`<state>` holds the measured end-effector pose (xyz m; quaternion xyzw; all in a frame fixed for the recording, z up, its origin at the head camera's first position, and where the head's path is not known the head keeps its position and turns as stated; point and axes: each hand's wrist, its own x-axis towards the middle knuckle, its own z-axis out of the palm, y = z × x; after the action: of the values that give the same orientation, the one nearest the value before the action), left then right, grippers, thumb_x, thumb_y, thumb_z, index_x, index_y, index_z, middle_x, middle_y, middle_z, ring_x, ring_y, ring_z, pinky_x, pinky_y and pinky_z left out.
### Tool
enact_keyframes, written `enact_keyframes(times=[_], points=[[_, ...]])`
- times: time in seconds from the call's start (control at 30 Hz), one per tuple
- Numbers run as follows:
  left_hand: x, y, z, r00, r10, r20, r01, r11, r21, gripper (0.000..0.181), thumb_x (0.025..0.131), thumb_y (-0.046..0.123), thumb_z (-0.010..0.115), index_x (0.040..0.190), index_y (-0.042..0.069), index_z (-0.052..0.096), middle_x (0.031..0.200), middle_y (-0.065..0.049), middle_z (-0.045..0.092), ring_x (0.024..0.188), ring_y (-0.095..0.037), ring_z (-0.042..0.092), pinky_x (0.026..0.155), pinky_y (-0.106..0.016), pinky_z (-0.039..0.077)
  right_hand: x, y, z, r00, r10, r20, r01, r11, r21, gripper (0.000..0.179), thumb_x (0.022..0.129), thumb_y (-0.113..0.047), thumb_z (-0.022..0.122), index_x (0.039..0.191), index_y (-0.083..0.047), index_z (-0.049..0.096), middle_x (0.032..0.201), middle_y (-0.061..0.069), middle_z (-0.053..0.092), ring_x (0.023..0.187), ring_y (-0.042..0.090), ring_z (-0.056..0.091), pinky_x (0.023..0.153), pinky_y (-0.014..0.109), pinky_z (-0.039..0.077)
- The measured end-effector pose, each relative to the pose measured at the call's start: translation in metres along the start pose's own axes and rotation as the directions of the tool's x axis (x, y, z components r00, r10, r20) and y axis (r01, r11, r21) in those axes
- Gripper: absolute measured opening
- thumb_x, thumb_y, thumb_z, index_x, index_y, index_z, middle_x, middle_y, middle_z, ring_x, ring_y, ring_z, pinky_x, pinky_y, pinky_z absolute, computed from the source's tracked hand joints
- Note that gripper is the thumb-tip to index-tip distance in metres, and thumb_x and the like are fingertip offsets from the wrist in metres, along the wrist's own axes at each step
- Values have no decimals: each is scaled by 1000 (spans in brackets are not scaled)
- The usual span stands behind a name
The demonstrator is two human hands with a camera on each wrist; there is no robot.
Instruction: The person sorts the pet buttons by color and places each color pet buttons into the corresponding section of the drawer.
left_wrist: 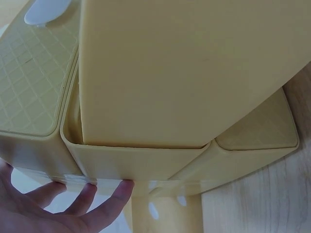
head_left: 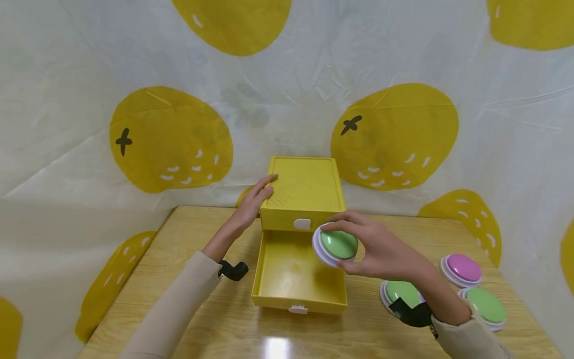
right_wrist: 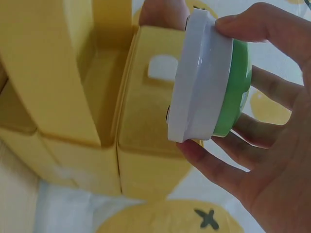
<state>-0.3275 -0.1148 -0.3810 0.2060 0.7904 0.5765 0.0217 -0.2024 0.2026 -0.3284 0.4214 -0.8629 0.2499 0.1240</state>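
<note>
My right hand (head_left: 384, 249) grips a round push button (head_left: 339, 244) with a green dome and a white base, fingers on one side and thumb on the other. The button is tilted above the right part of a pulled-out drawer (head_left: 287, 271). In the right wrist view the button (right_wrist: 204, 80) shows side-on, apart from the yellow drawer box (right_wrist: 150, 116). My left hand (head_left: 251, 205) rests against the left side of that box, its fingertips on the top edge. In the left wrist view its extended fingers (left_wrist: 114, 201) touch the box's side.
On the table's right lie a pink push button (head_left: 464, 268) and two green ones, one green button (head_left: 486, 305) at the far right, another green button (head_left: 400, 291) partly behind my right wrist. A fruit-patterned sheet (head_left: 287, 104) hangs behind the wooden table (head_left: 211, 319).
</note>
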Motion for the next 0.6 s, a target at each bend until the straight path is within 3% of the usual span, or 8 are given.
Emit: enact_keyframes(times=[0.2,0.37,0.5,0.6], points=[[-2,-1,-1,1000,-9,-15,9,1000,10,50,112,47,38,161,34,35,169,6,31,157,-28,29,123,-61,28,22,-9,17,997,-49,67,43,996,80,60,77,-21,87,133,-24,66,138,-2,61,116,16,62,88,32,56],[-2,2,-1,999,-15,-40,15,1000,0,49,112,44,39,160,34,38,168,4,33,150,-30,39,115,-60,40,37,-14,31,988,-68,142,47,988,145,60,80,-22,87,135,-26,64,146,3,57,122,20,62,93,34,57],[0,3,-1,999,-13,-39,12,1000,-16,49,112,43,38,160,33,38,168,3,33,147,-31,43,108,-60,47,47,-13,46,976,-105,189,69,980,185,58,81,-21,85,135,-22,63,137,2,59,116,18,62,93,32,56],[1,3,-1,999,-8,-36,8,1000,-8,49,112,44,39,160,33,38,168,3,33,148,-30,41,110,-58,46,51,-10,61,969,-120,218,76,977,202,59,81,-21,85,134,-18,62,133,0,62,114,15,61,95,31,56]])
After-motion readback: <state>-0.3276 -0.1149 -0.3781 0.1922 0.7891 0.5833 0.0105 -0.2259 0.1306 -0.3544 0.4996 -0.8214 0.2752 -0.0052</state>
